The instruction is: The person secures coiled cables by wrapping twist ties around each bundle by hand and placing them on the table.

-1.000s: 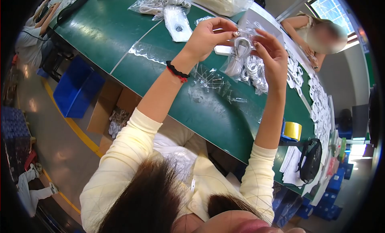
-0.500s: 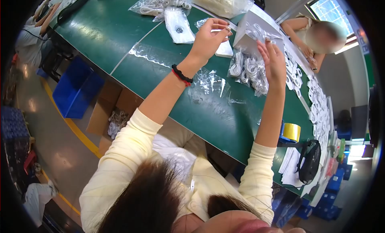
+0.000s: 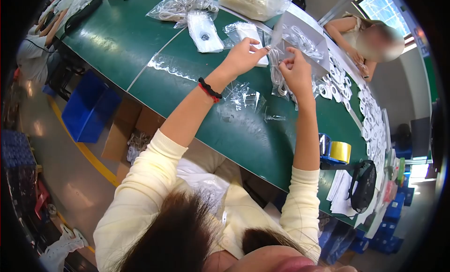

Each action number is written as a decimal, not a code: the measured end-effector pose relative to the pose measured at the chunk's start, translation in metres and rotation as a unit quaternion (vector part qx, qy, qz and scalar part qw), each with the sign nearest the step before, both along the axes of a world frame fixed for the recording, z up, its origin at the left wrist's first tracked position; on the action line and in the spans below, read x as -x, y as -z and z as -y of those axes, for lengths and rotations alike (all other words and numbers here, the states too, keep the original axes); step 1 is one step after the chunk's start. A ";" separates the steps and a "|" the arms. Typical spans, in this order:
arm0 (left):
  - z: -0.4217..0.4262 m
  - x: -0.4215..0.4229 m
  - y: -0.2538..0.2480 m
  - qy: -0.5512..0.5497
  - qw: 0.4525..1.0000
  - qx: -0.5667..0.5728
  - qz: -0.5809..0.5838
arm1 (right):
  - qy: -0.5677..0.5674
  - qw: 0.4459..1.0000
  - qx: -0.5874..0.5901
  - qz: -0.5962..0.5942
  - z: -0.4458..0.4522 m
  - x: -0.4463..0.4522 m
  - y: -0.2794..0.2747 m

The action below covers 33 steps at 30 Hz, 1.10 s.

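My left hand [image 3: 243,57], with a black and red band at the wrist, is over the green table. Its thumb and fingertips are pinched together beside a stack of white-and-clear packets [image 3: 250,32]. Close by on the right, my right hand [image 3: 297,75] has its fingers curled in a pinch. Some clear, shiny plastic shows between the two hands, but what either pinch holds is too small to make out. Bagged white cables [image 3: 276,77] lie behind and under my right hand. Beyond them stands a white box [image 3: 321,49] with white cables [image 3: 300,40] in it.
Loose clear plastic [image 3: 243,96] lies on the green table [image 3: 253,145]. A yellow tape roll [image 3: 340,151] and a black pouch [image 3: 362,186] are at right. White ring-shaped parts [image 3: 370,117] line the far edge. Another person [image 3: 344,33] sits across. A blue bin [image 3: 89,108] stands at left.
My right hand has moved left and slightly down, closer to my left hand, and its fingers have curled in. My left hand has lowered a little, uncovering more of the packet stack.
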State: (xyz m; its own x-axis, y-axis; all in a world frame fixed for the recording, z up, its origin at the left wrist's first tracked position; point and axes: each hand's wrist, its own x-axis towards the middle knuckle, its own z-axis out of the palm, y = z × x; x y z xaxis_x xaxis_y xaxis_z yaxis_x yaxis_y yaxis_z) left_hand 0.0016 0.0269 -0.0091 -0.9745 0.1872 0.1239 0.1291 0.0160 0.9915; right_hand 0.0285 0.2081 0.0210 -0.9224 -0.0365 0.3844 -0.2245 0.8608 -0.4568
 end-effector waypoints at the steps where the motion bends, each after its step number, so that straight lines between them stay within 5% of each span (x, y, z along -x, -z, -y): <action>1: -0.002 -0.003 -0.002 -0.005 0.999 0.046 0.015 | -0.012 0.999 0.038 -0.003 0.005 -0.006 -0.009; 7: 0.000 -0.002 0.001 0.100 0.987 -0.100 -0.072 | -0.077 0.993 0.088 -0.002 0.027 -0.030 -0.038; 9: 0.000 -0.002 -0.001 0.111 0.986 -0.090 -0.081 | -0.076 0.995 0.069 -0.015 0.026 -0.032 -0.045; 11: -0.001 -0.003 -0.003 0.119 0.986 -0.081 -0.089 | -0.086 0.978 0.186 -0.030 0.018 -0.031 -0.052; 17: -0.005 -0.024 -0.019 0.290 0.943 -0.151 -0.066 | -0.101 0.978 0.175 -0.057 0.000 -0.025 -0.051; 24: -0.004 -0.031 -0.028 0.282 0.925 -0.243 -0.072 | -0.136 0.946 0.294 0.016 0.009 -0.034 -0.061; 26: -0.003 -0.035 -0.028 0.149 0.960 -0.063 -0.226 | -0.126 0.953 0.275 0.006 0.013 -0.036 -0.060; 27: -0.004 -0.035 -0.027 0.149 0.961 -0.063 -0.226 | -0.115 0.960 0.256 -0.006 0.014 -0.037 -0.060; 33: -0.013 -0.026 -0.018 0.092 0.957 -0.165 -0.223 | -0.092 0.962 0.257 0.000 0.013 -0.037 -0.062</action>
State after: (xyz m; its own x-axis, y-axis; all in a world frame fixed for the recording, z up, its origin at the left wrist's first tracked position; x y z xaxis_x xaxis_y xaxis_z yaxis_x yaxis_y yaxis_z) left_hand 0.0276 0.0396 0.0091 -0.7660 0.2294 0.6005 0.5103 -0.3512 0.7850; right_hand 0.0653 0.1956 0.0826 -0.9185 -0.0046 0.3954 -0.3517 0.4667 -0.8115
